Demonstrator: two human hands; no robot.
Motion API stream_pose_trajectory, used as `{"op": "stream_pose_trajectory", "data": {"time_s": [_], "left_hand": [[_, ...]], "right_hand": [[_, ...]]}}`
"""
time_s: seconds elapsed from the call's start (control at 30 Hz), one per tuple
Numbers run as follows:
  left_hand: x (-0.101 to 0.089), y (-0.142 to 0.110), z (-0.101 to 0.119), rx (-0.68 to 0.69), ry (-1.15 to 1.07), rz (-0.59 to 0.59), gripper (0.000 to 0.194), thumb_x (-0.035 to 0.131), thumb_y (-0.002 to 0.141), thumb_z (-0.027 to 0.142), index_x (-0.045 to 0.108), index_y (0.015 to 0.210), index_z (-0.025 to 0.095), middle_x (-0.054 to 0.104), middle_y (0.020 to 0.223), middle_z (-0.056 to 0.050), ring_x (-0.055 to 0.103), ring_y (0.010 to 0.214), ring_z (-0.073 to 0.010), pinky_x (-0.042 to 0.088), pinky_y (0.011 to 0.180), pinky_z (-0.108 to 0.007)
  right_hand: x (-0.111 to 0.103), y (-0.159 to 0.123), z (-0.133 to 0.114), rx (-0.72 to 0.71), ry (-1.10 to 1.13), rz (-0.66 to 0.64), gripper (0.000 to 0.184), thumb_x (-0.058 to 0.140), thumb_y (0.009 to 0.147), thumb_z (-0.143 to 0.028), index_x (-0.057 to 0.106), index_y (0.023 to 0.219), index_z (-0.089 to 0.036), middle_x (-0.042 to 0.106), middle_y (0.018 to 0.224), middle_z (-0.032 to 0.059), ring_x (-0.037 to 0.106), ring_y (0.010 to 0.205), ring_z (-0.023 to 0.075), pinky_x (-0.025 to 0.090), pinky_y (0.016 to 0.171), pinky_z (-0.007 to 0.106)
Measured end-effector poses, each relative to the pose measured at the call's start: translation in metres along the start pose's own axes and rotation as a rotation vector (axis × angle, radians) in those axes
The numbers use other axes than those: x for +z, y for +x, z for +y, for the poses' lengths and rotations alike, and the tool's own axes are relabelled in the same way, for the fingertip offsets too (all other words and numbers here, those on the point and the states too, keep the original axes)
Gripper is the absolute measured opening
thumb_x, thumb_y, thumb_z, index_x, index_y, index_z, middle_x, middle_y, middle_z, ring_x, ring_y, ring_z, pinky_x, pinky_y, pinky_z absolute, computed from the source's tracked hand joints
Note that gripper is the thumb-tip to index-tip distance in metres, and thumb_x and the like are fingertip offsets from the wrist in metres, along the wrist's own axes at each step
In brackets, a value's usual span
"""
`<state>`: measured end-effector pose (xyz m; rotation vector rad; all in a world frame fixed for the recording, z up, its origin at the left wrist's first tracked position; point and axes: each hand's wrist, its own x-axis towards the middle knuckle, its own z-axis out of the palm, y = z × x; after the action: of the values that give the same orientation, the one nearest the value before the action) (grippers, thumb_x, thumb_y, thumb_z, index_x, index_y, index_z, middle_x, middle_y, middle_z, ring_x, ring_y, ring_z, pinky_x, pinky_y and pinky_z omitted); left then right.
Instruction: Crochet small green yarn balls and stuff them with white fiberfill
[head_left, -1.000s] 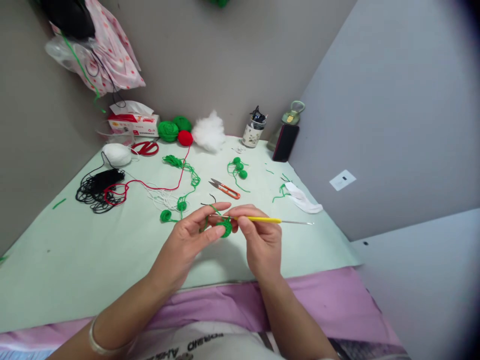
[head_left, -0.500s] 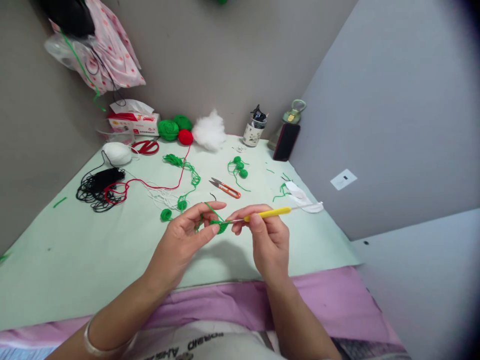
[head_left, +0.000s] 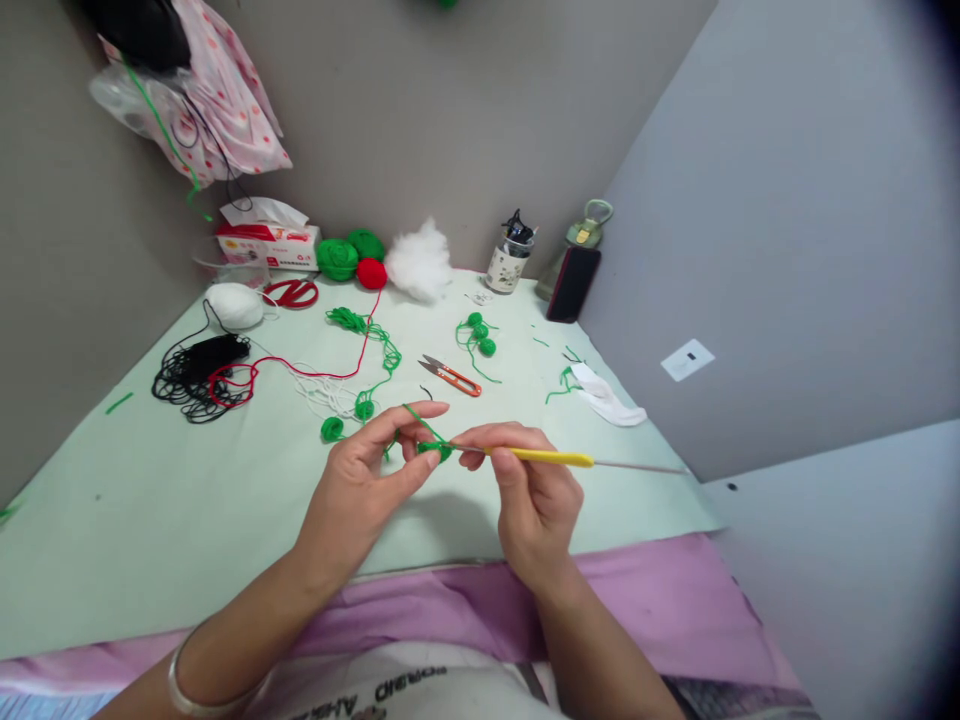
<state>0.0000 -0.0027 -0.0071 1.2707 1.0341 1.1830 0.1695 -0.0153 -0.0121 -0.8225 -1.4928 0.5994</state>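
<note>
Between thumb and fingers, my left hand (head_left: 373, 470) pinches a small green crochet piece (head_left: 433, 451). Green yarn (head_left: 424, 422) runs from its raised index finger down to the piece. My right hand (head_left: 536, 490) is closed round the yellow handle of a crochet hook (head_left: 551, 457), whose metal tip meets the green piece. The hook's other metal end points out to the right, nearly level. Just beyond my left hand lie small green yarn balls, one of them a wound ball (head_left: 332, 430). Exactly how the tip sits in the stitches is too small to tell.
Orange thread snips (head_left: 450, 376) lie beyond my hands, near several small green balls (head_left: 480, 332). Black yarn (head_left: 201, 378), a white yarn ball (head_left: 235, 306) and red scissors (head_left: 292, 294) are at left. Stuffing (head_left: 420, 262), a jar (head_left: 510, 262) and a phone (head_left: 574, 285) stand at the back.
The crochet hook's rear end has swung lower and farther right, so the hook lies flatter. My right hand has turned slightly with it; my left hand still pinches the green piece.
</note>
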Motion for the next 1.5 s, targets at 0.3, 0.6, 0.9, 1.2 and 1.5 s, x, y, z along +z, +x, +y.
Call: {"op": "stream_pose_trajectory", "data": {"time_s": [0.3, 0.6, 0.9, 1.2, 1.5], "left_hand": [[0.010, -0.004, 0.003, -0.006, -0.054, 0.098, 0.037, 0.081, 0.083, 0.024, 0.074, 0.119, 0.029, 0.064, 0.090, 0.002, 0.052, 0.076, -0.0141, 0.043, 0.081, -0.027], [0.005, 0.006, 0.006, -0.348, -0.562, -0.107, 0.041, 0.082, 0.082, 0.027, 0.075, 0.122, 0.023, 0.043, 0.056, 0.012, 0.019, 0.047, -0.0042, 0.046, 0.075, -0.022], [0.009, 0.001, 0.004, -0.240, -0.348, -0.097, 0.035, 0.077, 0.087, 0.034, 0.075, 0.121, 0.029, 0.064, 0.094, -0.001, 0.058, 0.095, -0.0182, 0.043, 0.084, -0.026], [0.011, 0.005, 0.001, -0.324, -0.547, -0.121, 0.041, 0.084, 0.080, 0.029, 0.077, 0.120, 0.025, 0.059, 0.079, 0.003, 0.041, 0.060, -0.0061, 0.039, 0.060, -0.017], [0.006, 0.004, 0.004, -0.275, -0.515, -0.078, 0.034, 0.083, 0.079, 0.026, 0.080, 0.113, 0.027, 0.060, 0.081, 0.002, 0.050, 0.074, -0.0105, 0.043, 0.078, -0.023]], "right_hand": [[0.001, -0.003, 0.009, -0.272, -0.286, -0.064, 0.036, 0.053, 0.098, -0.009, 0.068, 0.123, -0.029, 0.074, 0.102, 0.0068, 0.070, 0.091, 0.0204, 0.059, 0.075, 0.036], [0.001, 0.001, 0.005, -0.022, 0.013, 0.112, 0.021, 0.054, 0.101, -0.020, 0.075, 0.103, -0.025, 0.072, 0.088, 0.0057, 0.065, 0.072, 0.0177, 0.056, 0.065, 0.036], [0.006, 0.006, 0.009, 0.242, 0.205, 0.064, 0.017, 0.061, 0.100, -0.029, 0.077, 0.097, -0.024, 0.075, 0.090, 0.0031, 0.067, 0.073, 0.0153, 0.057, 0.068, 0.032], [0.004, -0.007, 0.013, -0.294, -0.334, -0.081, 0.040, 0.062, 0.093, -0.009, 0.074, 0.121, -0.036, 0.073, 0.115, 0.0069, 0.070, 0.102, 0.0231, 0.060, 0.080, 0.037], [0.004, 0.009, 0.006, 0.194, 0.207, 0.082, 0.019, 0.061, 0.099, -0.033, 0.076, 0.092, -0.023, 0.072, 0.086, 0.0050, 0.063, 0.068, 0.0163, 0.054, 0.061, 0.033]]}}
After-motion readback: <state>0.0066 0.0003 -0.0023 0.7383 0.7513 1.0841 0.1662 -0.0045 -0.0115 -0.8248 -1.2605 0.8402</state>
